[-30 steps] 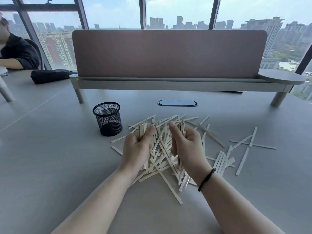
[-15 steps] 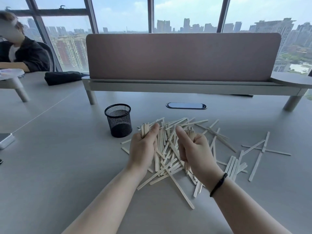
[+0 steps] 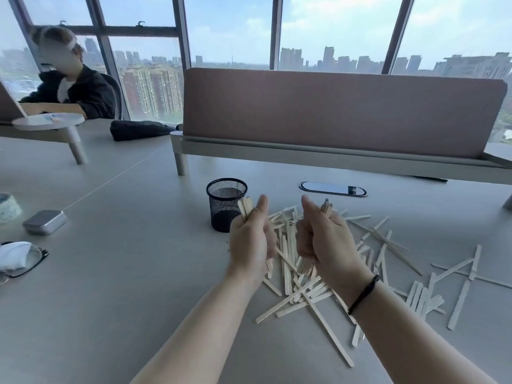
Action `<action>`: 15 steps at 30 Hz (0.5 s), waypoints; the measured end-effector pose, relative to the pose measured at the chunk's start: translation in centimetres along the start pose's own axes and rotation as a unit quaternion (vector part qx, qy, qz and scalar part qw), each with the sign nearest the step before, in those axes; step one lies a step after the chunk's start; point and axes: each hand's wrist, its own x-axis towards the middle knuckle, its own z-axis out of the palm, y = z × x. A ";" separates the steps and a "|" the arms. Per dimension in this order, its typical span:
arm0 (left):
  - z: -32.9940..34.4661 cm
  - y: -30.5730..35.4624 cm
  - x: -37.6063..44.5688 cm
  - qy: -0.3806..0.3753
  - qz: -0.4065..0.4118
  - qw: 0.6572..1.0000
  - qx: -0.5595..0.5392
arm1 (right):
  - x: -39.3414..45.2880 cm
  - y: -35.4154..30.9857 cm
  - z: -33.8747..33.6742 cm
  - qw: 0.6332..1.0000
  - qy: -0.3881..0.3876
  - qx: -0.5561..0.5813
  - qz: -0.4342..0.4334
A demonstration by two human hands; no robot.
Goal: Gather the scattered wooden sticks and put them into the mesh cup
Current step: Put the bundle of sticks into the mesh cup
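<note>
Just right of the mesh cup (image 3: pixel 226 204), the left hand (image 3: pixel 250 246) and right hand (image 3: pixel 322 242) are each fisting an upright bundle of wooden sticks (image 3: pixel 293 289), light, stiff, slippery things likely best gripped mid-length.

Two bare forearms, no sleeves. Thin black band round wrist of right hand (image 3: pixel 327 242). Left hand (image 3: pixel 250 245) bare, no rings or watch seen. Short nails, unpainted.
</note>
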 end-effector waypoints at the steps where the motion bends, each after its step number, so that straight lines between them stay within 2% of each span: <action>1: -0.1 0.6 0.5 0.018 0.000 1.000 -0.018 | 0.9 -0.2 1.1 1.000 0.001 0.011 0.000; 3: -0.6 2.2 1.9 0.056 0.012 0.997 -0.044 | 2.8 -0.7 3.2 1.000 0.005 0.021 -0.004; 9: -2.9 8.0 8.7 0.153 0.133 0.979 -0.014 | 8.4 -3.2 8.0 0.997 0.045 0.062 -0.029; 12: -4.6 8.1 12.6 0.164 0.150 0.969 0.104 | 10.1 -3.1 9.1 0.990 0.079 0.111 -0.019; 15: -5.8 6.6 14.8 0.119 0.130 0.952 0.249 | 10.5 -1.9 9.2 0.993 0.074 0.095 -0.005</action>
